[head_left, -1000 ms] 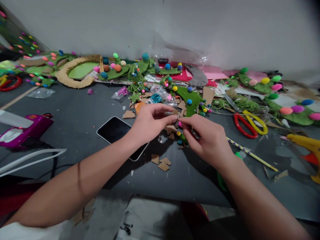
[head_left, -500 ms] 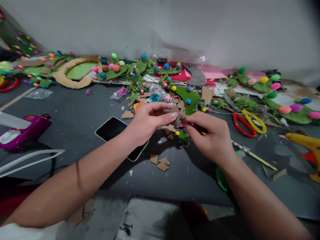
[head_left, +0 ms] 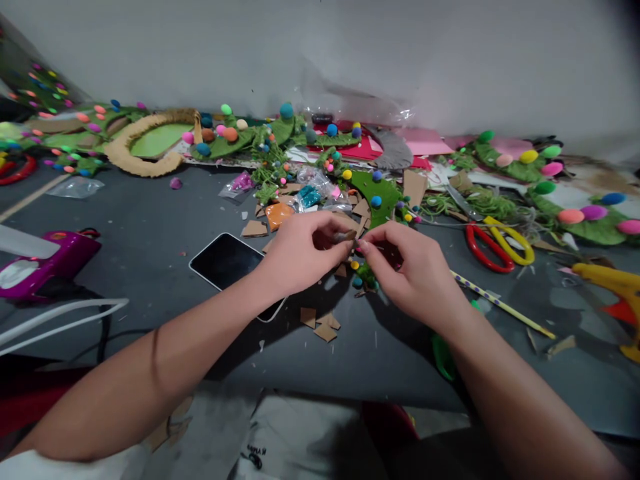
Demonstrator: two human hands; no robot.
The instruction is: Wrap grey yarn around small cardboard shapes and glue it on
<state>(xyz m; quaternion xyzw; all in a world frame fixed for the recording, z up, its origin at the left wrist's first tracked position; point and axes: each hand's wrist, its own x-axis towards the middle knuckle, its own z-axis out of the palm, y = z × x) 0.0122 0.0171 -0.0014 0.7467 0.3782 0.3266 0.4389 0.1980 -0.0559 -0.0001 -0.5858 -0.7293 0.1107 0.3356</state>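
A small cardboard piece wrapped in grey yarn (head_left: 345, 236) is pinched between the thumb and fingers of my left hand (head_left: 303, 248), mostly covered by them. My right hand (head_left: 417, 270) has its thumb and forefinger pressed together right beside the piece; what lies between those tips is too small to make out. Below the fingertips sits a green yarn shape with pompoms (head_left: 367, 275). A phone (head_left: 225, 261) lies partly under my left wrist. Several cardboard scraps (head_left: 326, 332) are on the dark table (head_left: 310, 373) in front of my hands.
Red-and-yellow-handled scissors (head_left: 487, 247) and a pencil (head_left: 505, 307) lie to the right, with a yellow glue gun (head_left: 610, 283) beyond. A purple device (head_left: 60, 263) stands at left. Along the wall are a tan yarn-covered ring (head_left: 117, 153), green pompom pieces (head_left: 240, 143) and plastic packets (head_left: 310, 195).
My left hand has turned so that its fingers curl over the wrapped piece, which now shows much less. My right fingertips have shifted slightly left and down, close to the left thumb.
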